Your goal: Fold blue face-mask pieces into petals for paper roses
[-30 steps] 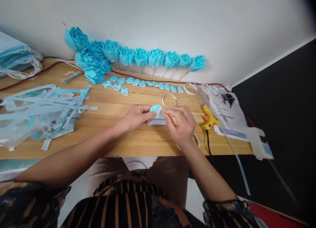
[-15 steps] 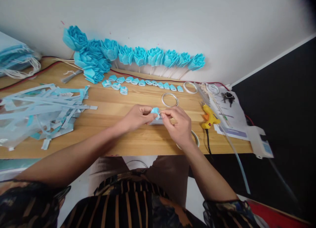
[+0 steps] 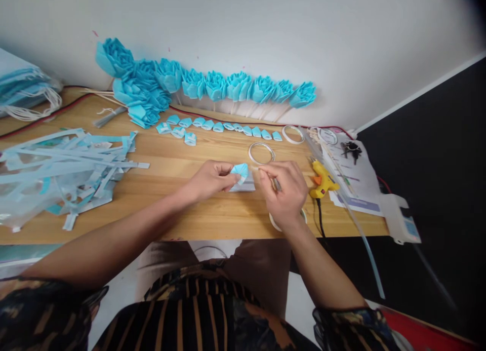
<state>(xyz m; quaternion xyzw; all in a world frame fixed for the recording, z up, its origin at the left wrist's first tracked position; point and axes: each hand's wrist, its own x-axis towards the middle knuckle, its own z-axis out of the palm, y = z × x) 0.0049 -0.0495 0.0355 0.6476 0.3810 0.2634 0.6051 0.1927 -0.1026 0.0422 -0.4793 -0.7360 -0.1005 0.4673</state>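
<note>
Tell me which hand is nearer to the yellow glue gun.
Right. The right hand is just left of the yellow glue gun; the left hand is farther left, holding a folded blue piece.

A pale wall [image 3: 360, 42] rises behind a wooden table [image 3: 174, 163].

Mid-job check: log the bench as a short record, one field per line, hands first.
Left hand: holding a folded blue piece
Right hand: fingertips pinched, apart from that piece; anything between them too blurred to tell
Beyond hands: tape ring, then small folded pieces in a row
Along wall: blue flowers on stems
Left side: heap of pale strips
Right side: yellow glue gun, keys on papers
</note>
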